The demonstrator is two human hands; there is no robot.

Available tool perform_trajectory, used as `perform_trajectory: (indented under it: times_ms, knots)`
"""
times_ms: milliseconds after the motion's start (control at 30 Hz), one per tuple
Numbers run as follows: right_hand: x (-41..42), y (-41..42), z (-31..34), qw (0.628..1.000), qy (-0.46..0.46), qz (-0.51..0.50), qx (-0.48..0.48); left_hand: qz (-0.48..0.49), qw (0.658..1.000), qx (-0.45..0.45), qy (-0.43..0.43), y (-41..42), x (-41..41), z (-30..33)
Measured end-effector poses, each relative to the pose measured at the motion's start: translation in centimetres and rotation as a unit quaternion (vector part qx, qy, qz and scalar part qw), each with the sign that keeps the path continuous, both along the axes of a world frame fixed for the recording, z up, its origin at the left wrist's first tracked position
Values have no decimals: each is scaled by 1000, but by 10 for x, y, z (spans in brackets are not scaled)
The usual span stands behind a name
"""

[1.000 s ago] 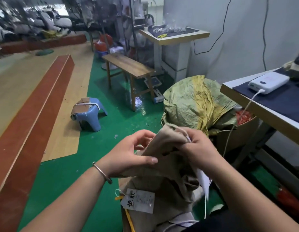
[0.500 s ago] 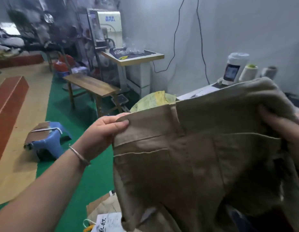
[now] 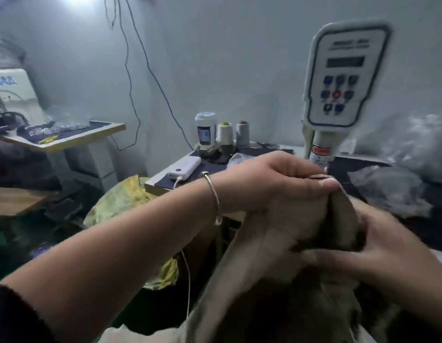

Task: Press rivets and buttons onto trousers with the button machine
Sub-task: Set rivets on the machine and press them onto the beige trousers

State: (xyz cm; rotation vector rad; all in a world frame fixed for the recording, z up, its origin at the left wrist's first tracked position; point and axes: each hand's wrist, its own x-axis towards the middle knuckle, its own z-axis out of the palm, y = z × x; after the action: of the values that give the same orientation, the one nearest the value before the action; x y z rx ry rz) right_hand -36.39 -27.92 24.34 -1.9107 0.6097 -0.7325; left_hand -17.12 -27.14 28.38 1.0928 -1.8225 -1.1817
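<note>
Khaki trousers (image 3: 269,263) hang bunched in front of me, their top edge raised to table height. My left hand (image 3: 277,181), with a thin bangle on the wrist, grips the folded top edge of the cloth from above. Lower right, my right hand (image 3: 378,253) grips the fabric from the side, blurred by motion. Just behind the hands stands the button machine's white control panel (image 3: 343,78) on a post (image 3: 321,149), over the dark-topped work table (image 3: 215,167). The pressing head itself is hidden behind my left hand and the cloth.
A white power bank (image 3: 184,169) with a cable lies on the table's left corner, with a cup and two thread cones (image 3: 225,133) behind it. Clear plastic bags (image 3: 393,189) lie at right. A yellow-green sack (image 3: 121,201) sits below; another machine table (image 3: 66,134) stands at left.
The view swung right from the floor to the work table. The trousers were lifted, spread open between both hands, and are now bunched and brought up to the machine.
</note>
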Motion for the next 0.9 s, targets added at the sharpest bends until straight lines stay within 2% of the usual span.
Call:
perform_trajectory:
  times_ms: [33, 100, 167, 233, 300, 333, 367, 433, 500, 567, 600, 667, 767, 833, 900]
  knots:
    - [-6, -3, -1, 999, 28, 13, 26, 4, 1000, 11, 7, -8, -8, 2]
    - [-26, -18, -21, 987, 68, 40, 141, 3, 999, 44, 22, -21, -17, 5]
    - [-44, -35, -23, 968, 52, 33, 244, 11, 998, 66, -3, -33, -16, 5]
    - [-55, -45, -29, 951, -5, 17, 307, 20, 991, 70, -108, -44, -8, 1]
    - [-64, -57, -32, 950, -49, -34, 308, 0, 966, 105, -235, -51, 2, -2]
    - [-65, -61, -31, 951, -55, -57, 299, -19, 953, 137, -269, -53, 7, -6]
    - [-63, -66, -30, 950, -58, -80, 297, -41, 948, 164, -268, -56, 13, -10]
    - [-56, -72, -33, 946, -68, -106, 299, -98, 963, 196, -155, -62, 23, -24]
    - [-44, -76, -39, 945, -57, -143, 290, -108, 970, 213, 32, -65, 28, -43]
    - [-31, -79, -48, 945, -23, -193, 262, -86, 951, 233, 186, -67, 30, -65]
    - [-24, -81, -53, 946, -4, -213, 245, -75, 940, 238, 231, -67, 30, -75]
    - [-16, -91, -62, 948, 24, -251, 196, -37, 940, 227, 254, -68, 30, -87]
    - [-21, -110, -70, 941, 51, -320, 95, 51, 957, 179, 222, -80, 40, -88]
    - [-33, -130, -75, 920, 62, -384, 41, 90, 964, 159, 194, -92, 51, -79]
    - [-50, -156, -80, 882, 97, -461, -8, 111, 971, 132, 167, -108, 62, -71]
